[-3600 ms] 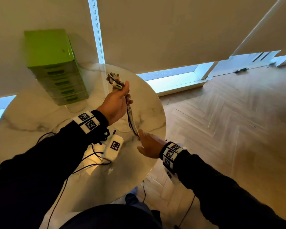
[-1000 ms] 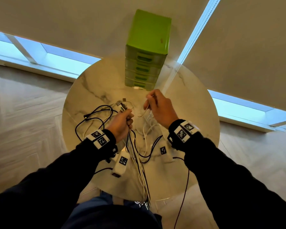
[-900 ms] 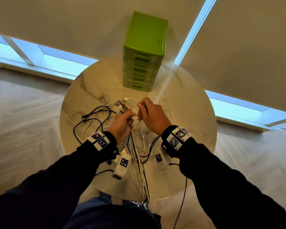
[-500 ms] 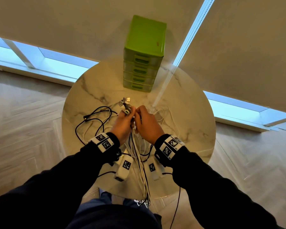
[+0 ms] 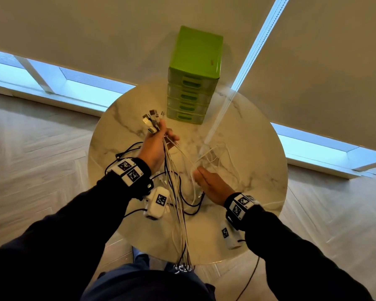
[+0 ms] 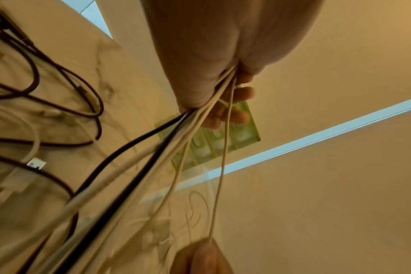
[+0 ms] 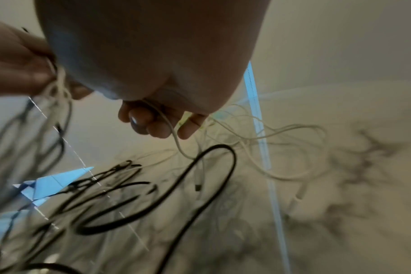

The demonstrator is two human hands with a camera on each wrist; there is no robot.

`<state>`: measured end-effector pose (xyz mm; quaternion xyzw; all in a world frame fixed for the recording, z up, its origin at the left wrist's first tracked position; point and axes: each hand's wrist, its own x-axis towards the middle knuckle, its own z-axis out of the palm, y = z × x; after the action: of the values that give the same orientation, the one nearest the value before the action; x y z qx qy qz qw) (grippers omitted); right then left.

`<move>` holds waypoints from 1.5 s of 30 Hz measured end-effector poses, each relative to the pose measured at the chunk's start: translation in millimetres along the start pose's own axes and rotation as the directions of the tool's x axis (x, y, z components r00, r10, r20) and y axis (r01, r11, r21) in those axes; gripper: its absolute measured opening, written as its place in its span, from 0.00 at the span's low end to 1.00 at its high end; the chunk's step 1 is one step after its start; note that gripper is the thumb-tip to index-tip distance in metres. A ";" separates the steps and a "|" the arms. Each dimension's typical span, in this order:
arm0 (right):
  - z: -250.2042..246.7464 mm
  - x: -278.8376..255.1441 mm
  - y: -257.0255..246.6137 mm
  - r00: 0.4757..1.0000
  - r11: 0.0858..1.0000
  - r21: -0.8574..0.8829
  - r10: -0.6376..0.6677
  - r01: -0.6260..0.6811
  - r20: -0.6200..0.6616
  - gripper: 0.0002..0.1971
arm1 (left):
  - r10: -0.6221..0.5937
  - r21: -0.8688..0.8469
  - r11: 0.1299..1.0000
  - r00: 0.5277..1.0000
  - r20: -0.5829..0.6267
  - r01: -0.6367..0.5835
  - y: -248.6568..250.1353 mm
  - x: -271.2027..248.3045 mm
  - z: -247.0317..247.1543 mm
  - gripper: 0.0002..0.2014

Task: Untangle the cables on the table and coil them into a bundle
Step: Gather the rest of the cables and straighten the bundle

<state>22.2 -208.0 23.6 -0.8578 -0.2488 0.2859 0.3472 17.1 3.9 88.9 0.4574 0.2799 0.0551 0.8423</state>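
My left hand (image 5: 161, 140) is raised over the round marble table (image 5: 267, 187) and grips a bundle of white and black cables (image 5: 178, 213). Their plugs (image 5: 152, 121) stick up past my fingers, and the strands hang down over the near table edge. The left wrist view shows the bundle (image 6: 153, 148) leaving my left hand (image 6: 200, 77). My right hand (image 5: 199, 173) is lower and to the right, and its fingers (image 7: 157, 126) curl round one thin white cable (image 7: 176, 142). That cable (image 6: 223, 166) stretches taut between both hands.
A green drawer unit (image 5: 194, 77) stands at the table's far edge. Loose white cables (image 5: 217, 155) lie tangled right of centre. Black cables (image 5: 128, 149) loop on the left and one black cable (image 7: 214, 166) below my right hand. A blind cord (image 5: 217, 118) hangs onto the table.
The hands were together half a second ago. My left hand has since lifted away with the bundle, while my right hand has drawn back towards me, pulling one white cable out.
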 end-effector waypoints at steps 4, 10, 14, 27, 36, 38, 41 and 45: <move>-18.0 6.0 17.5 0.998 0.977 -0.211 -0.037 0.027 -0.042 0.13 | 0.106 -0.062 0.993 0.994 0.013 -0.105 19.3 6.1 -2.4 0.20; -54.3 29.6 8.9 0.991 0.906 -0.407 0.133 -0.116 0.013 0.21 | 0.160 -0.144 0.979 0.984 0.081 -0.147 44.4 1.9 6.4 0.19; -68.8 58.3 -26.2 0.986 0.881 -0.448 0.105 -0.154 -0.132 0.24 | 0.017 0.108 0.993 0.975 0.220 -0.042 25.3 -11.5 13.4 0.17; -63.0 50.6 -81.1 0.988 0.895 -0.429 -0.152 0.120 -0.039 0.17 | -0.031 0.313 0.950 0.997 0.066 0.009 -18.4 -3.1 7.7 0.18; -31.4 28.7 -54.4 0.988 0.979 -0.132 -0.157 0.154 -0.008 0.15 | 0.115 0.094 0.990 0.991 -0.066 -0.108 0.5 6.8 19.3 0.16; -31.1 24.8 -43.6 0.990 0.985 -0.111 -0.122 0.129 0.067 0.17 | 0.168 0.035 0.986 0.977 -0.135 -0.164 8.9 9.8 19.6 0.17; -29.9 21.8 -22.4 0.987 0.994 -0.102 -0.034 0.050 0.156 0.19 | 0.187 -0.054 0.978 0.962 -0.198 -0.201 30.2 15.5 16.1 0.18; -41.9 30.7 -11.3 0.992 0.987 -0.162 0.035 -0.015 0.122 0.20 | 0.148 -0.130 0.980 0.989 -0.013 -0.148 45.1 10.5 9.2 0.17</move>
<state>69.2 -200.6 47.1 -0.8666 -0.2814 0.3222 0.2570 38.0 26.7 124.6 0.4206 0.2422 0.1365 0.8636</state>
